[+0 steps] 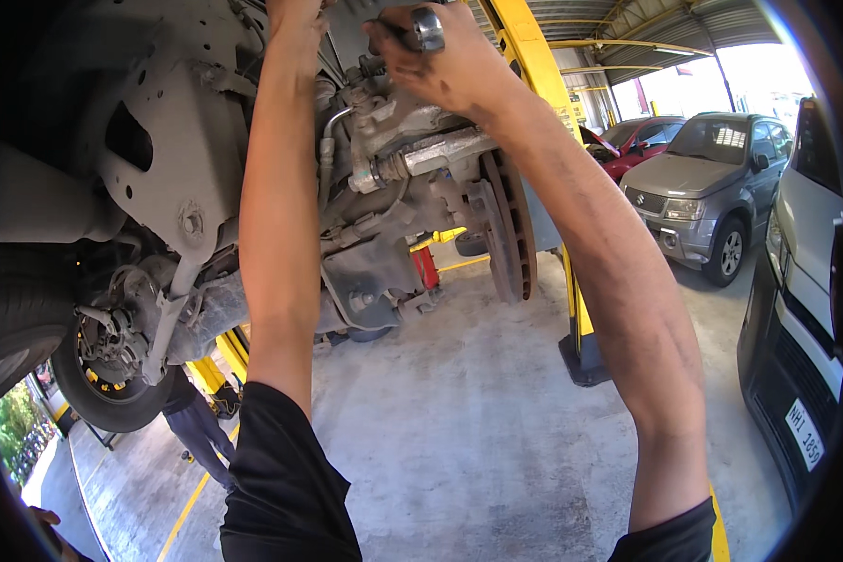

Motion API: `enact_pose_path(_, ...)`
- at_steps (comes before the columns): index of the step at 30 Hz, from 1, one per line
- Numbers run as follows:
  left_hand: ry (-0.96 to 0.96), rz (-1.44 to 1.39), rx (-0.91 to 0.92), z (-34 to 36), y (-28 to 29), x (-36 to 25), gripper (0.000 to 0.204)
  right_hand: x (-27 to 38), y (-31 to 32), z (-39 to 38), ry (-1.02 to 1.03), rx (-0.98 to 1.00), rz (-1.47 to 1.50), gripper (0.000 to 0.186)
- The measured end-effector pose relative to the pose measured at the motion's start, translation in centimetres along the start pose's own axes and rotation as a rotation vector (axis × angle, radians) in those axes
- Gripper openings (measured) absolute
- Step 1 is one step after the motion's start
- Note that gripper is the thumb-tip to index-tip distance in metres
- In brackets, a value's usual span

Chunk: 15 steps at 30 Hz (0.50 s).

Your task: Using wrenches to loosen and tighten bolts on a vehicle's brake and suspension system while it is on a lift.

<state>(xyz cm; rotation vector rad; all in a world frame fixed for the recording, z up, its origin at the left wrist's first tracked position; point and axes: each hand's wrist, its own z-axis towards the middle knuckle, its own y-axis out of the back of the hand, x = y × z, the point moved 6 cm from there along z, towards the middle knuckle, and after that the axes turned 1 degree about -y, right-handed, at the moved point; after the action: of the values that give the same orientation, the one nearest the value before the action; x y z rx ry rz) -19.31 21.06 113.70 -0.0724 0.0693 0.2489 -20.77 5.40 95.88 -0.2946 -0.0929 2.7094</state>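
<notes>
Both my arms reach up into the underside of a raised vehicle. My right hand [440, 61] is closed round what looks like a wrench [428, 29]; only its shiny rounded metal end shows above the fingers. The upper edge of the picture cuts off most of my left hand [296, 11], so its fingers and anything in them stay hidden. Just below my right hand are greasy suspension parts and a silvery ribbed-boot rod [445, 153]. A rusty brake disc [517, 225] hangs to the right of these.
A yellow lift post [532, 47] rises close behind my right forearm. On the left are a grey underbody panel [183, 140] and a tyre [112, 398]. A person's legs [199, 431] show beyond. Parked at right are a beige SUV [693, 178], a red car [628, 140] and a white vehicle [815, 253].
</notes>
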Motion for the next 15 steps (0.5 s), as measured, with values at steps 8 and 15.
enact_pose_path(8,-0.063,-0.206,0.221,-17.1,1.9,-4.2,0.043,1.0,0.6,0.6,0.091,0.009,0.012,0.035)
enact_pose_path(15,-0.221,0.363,0.061,-16.3,2.8,-5.4,0.043,1.7,0.3,0.3,0.004,0.069,0.057,0.032)
